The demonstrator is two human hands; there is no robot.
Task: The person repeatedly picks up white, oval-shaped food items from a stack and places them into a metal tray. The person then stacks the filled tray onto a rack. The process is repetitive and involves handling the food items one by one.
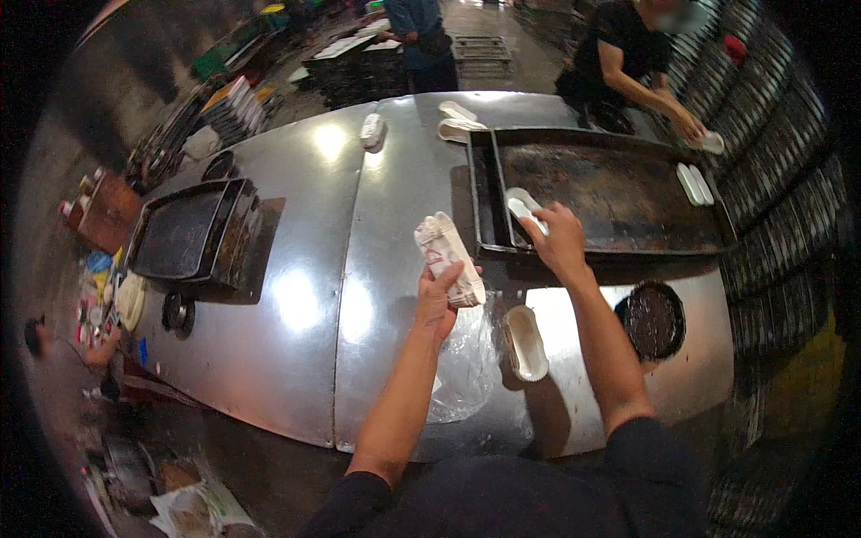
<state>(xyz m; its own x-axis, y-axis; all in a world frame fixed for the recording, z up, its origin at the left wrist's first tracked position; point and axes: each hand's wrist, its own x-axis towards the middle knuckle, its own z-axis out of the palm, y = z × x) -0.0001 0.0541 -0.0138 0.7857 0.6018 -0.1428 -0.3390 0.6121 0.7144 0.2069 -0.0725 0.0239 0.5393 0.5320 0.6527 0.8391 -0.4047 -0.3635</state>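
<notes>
My left hand (438, 294) grips a stack of oblong paper baking cups (452, 259), its outer side bearing reddish print. With its fingertips my right hand (560, 235) pinches a white oblong paper cup (527, 206) at the left end of a dark, worn baking tray (605, 195). Two more white paper cups (695, 184) lie side by side at that tray's right end. Close to me on the steel table stands another stack of paper cups (527, 343), open side up. A clear plastic bag (464, 370) lies flat just left of it.
Across the steel table (309, 222), a co-worker's hand (689, 128) holds a paper cup (709, 142) past the tray's far corner. More cup stacks (459, 128) (371, 131) lie at the far edge. Dark trays (181, 232) sit left, a round dark pan (652, 319) right.
</notes>
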